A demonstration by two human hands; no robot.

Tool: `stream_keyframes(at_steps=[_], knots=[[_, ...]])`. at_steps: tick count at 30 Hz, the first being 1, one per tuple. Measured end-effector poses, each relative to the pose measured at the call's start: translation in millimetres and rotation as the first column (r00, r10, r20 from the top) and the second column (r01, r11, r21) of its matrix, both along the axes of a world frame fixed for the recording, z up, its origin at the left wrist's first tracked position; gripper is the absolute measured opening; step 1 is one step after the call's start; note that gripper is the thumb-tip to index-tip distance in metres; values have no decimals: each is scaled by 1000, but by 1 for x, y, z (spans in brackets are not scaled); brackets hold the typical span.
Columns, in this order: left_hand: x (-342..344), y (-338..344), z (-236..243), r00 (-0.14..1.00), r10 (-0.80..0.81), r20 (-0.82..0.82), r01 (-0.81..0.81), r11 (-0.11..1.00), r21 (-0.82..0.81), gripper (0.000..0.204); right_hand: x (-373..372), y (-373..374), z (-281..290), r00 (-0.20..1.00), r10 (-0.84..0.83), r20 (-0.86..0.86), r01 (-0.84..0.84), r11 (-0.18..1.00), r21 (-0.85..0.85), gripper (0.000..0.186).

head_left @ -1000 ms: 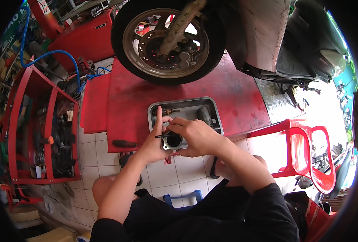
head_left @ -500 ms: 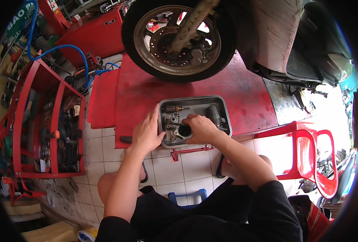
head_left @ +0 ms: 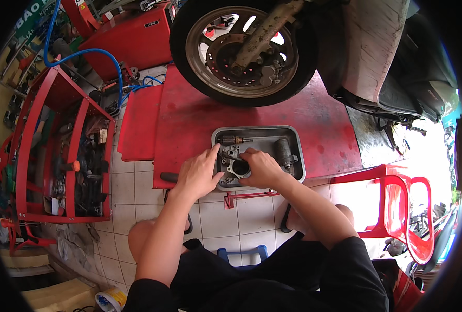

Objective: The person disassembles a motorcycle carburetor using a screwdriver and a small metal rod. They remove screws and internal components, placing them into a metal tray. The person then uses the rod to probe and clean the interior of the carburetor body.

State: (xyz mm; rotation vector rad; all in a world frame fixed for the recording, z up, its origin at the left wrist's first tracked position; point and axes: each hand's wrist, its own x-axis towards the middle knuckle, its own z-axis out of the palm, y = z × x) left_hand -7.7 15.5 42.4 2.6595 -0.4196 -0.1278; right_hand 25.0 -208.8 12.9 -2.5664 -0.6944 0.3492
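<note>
A metal tray (head_left: 274, 132) rests on the red lift platform (head_left: 325, 132). My left hand (head_left: 199, 171) is open at the tray's left side, fingertips at its rim. My right hand (head_left: 257, 168) is inside the tray, fingers closed on a round metal housing (head_left: 237, 169) with a light flange. Near the housing are small metal parts (head_left: 230, 153). An armature-like shaft (head_left: 234, 140) lies along the tray's back, and a dull cylindrical part (head_left: 283, 153) lies at its right. A dark-handled tool (head_left: 171, 177) sits left of the tray.
A scooter's front wheel (head_left: 244, 93) stands over the platform. A red parts rack (head_left: 75, 166) is at left, with a blue hose (head_left: 85, 51) above. A red plastic chair (head_left: 394, 203) stands at right. A blue stool (head_left: 244, 249) is below me.
My left hand has left the housing and moved to the tray's left rim. My right hand has brought the housing down among the tray's other parts. The head's view has shifted slightly.
</note>
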Motion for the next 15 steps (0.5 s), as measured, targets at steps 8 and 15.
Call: stream_keyframes(at_steps=[8, 15], knots=[[-1, -1, 5, 999, -38, 15, 38, 999, 35, 70, 2, 0, 1, 997, 73, 1, -73, 997, 28, 64], [2, -7, 3, 1000, -22, -11, 23, 999, 38, 69, 1, 2, 2, 998, 11, -66, -13, 999, -38, 72]])
